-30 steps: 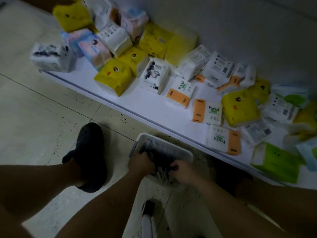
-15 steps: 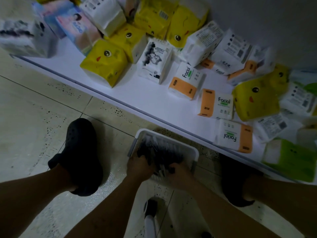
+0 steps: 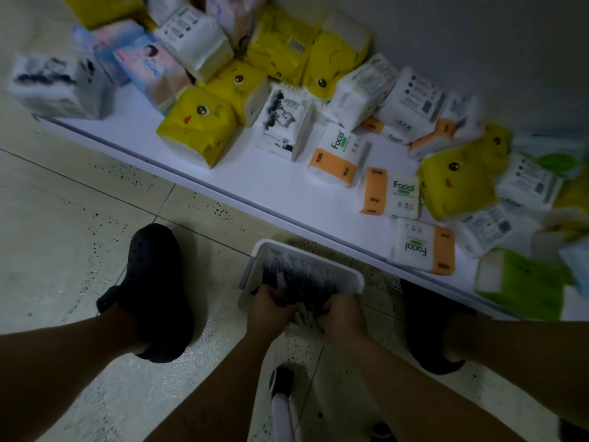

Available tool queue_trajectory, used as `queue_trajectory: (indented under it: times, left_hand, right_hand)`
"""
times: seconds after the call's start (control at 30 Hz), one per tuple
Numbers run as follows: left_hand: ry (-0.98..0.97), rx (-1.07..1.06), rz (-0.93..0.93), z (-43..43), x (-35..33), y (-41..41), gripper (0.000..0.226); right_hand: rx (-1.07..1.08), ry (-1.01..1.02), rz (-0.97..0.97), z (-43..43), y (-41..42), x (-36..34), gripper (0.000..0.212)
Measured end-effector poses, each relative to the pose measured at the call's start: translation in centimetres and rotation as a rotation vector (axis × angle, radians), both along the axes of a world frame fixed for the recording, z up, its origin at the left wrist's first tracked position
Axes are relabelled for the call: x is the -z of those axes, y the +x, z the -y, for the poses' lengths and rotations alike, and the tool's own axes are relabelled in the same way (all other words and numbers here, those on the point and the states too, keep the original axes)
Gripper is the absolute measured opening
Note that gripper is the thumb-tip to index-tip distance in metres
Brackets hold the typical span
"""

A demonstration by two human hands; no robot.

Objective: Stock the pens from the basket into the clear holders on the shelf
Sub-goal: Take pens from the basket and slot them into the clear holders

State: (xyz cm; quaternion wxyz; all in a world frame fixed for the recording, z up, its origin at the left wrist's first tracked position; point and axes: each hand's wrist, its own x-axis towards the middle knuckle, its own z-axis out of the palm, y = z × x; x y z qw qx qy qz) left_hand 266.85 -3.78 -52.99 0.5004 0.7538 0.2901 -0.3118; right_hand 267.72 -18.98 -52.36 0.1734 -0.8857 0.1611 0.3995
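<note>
Presently, item one: pens (image 3: 294, 280), dark-bodied, many, are lying heaped inside the basket (image 3: 307, 254); single pens are blurring together and cannot be counted.

Item two: basket, white with a pale rim, is sitting on the floor (image 3: 63, 218) just beside the front edge of the shelf (image 3: 255, 178), between the person's two feet.

Item three: left hand (image 3: 269, 309) is reaching into the near end of the basket, fingers curling down round a bunch of pens and gripping it.

Item four: right hand (image 3: 342, 315) is doing likewise just beside the left, fingers curling into the same heap and clutching pens. Both forearms are running in from the bottom edge.

Item five: black shoes, one (image 3: 153, 291) standing to the left of the basket, the other (image 3: 427, 330) partly tucking under the shelf edge to the right.

Item six: shelf, low and white, is carrying loose tissue packs: a yellow pack (image 3: 197, 126) with a cartoon face, an orange-and-white pack (image 3: 338, 156) reading "Facial", a green pack (image 3: 522, 283) at the right end, and further white and pale blue ones piling toward the wall (image 3: 478, 43).

Item seven: floor, pale speckled tile with dark grout lines, is showing under the basket and shoes.
</note>
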Motion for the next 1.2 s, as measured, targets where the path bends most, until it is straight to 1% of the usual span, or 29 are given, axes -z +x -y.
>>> queue_trajectory:
  times: [0.07,0.17,0.27,0.33,0.4,0.53,0.6,0.63,0.7,0.73,0.77,0.8,0.83,0.87,0.9,0.93,1.0,1.07,1.1,1.17,1.2]
  left_hand:
    - [-0.078,-0.010,0.001,-0.1,-0.8,-0.1,0.026]
    - [-0.161,-0.062,-0.049,-0.2,-1.7,-0.3,0.025]
    - [-0.177,-0.017,-0.072,-0.2,-2.8,-0.6,0.022]
    - [-0.161,-0.002,-0.085,-0.2,-3.0,-1.4,0.022]
    - [-0.125,-0.010,-0.101,-0.2,-3.0,-2.4,0.025]
    - [-0.019,-0.012,-0.028,-0.3,-3.1,-3.2,0.026]
    - [0.021,0.038,0.022,-0.5,-3.6,-3.0,0.028]
    - [0.031,0.058,0.047,-0.7,-3.7,-2.8,0.029]
    - [0.017,0.027,0.072,-1.0,-3.8,-2.4,0.021]
    - [0.003,-0.006,0.068,-1.1,-3.8,-2.2,0.017]
    - [-0.004,-0.030,0.059,-1.1,-3.7,-2.1,0.016]
    - [-0.002,-0.035,0.049,-1.1,-3.7,-1.9,0.017]
    - [0.006,-0.030,0.043,-1.1,-3.6,-1.8,0.019]
    - [0.013,-0.032,0.043,-1.0,-3.6,-1.7,0.021]
    - [0.012,-0.048,0.045,-0.9,-3.7,-1.6,0.021]
    - [0.004,-0.074,0.054,-0.7,-4.0,-1.4,0.020]
    - [-0.029,-0.120,0.098,-0.5,-4.7,-1.2,0.014]
    - [-0.064,-0.115,0.164,-0.5,-5.3,-1.0,0.015]
    - [-0.061,-0.096,0.202,-0.6,-5.2,-1.0,0.017]
    - [-0.026,-0.060,0.236,-1.1,-4.8,-1.1,0.016]
    - [-0.011,-0.060,0.227,-1.3,-4.6,-1.1,0.016]
  right_hand:
    - [-0.003,0.039,0.018,0.2,-0.1,-0.9,0.007]
    - [0.036,0.173,-0.032,0.6,-0.5,-1.2,0.023]
    - [-0.039,0.233,-0.107,0.4,-1.2,-0.8,0.035]
    - [-0.084,0.258,-0.147,0.2,-1.9,0.3,0.038]
    - [-0.124,0.231,-0.161,0.0,-2.3,1.2,0.034]
    - [-0.119,0.174,-0.208,-0.1,-1.5,2.1,0.021]
    - [-0.164,0.166,-0.228,-0.2,-0.8,2.3,0.027]
    - [-0.180,0.167,-0.243,-0.4,-0.6,2.5,0.025]
    - [-0.190,0.163,-0.263,-0.7,-0.4,3.4,0.032]
    - [-0.186,0.161,-0.245,-1.0,-0.4,3.5,0.032]
    - [-0.163,0.164,-0.182,-1.1,-0.3,3.2,0.024]
    - [-0.147,0.145,-0.100,-1.1,-0.3,2.8,0.016]
    - [-0.129,0.109,-0.012,-0.9,-0.3,2.6,0.013]
    - [-0.128,0.071,0.072,-0.5,-0.2,2.6,0.022]
    - [-0.142,0.052,0.092,-0.2,-0.1,2.5,0.037]
    - [-0.167,0.070,0.077,0.0,0.1,2.5,0.051]
    - [-0.288,0.101,-0.036,-0.1,0.5,3.2,0.066]
    - [-0.411,0.070,-0.127,-0.3,1.1,4.3,0.071]
    - [-0.428,0.046,-0.155,-0.3,1.4,4.6,0.071]
    - [-0.433,0.011,-0.189,-0.6,1.9,4.6,0.066]
    - [-0.436,-0.001,-0.199,-0.7,2.2,4.2,0.059]
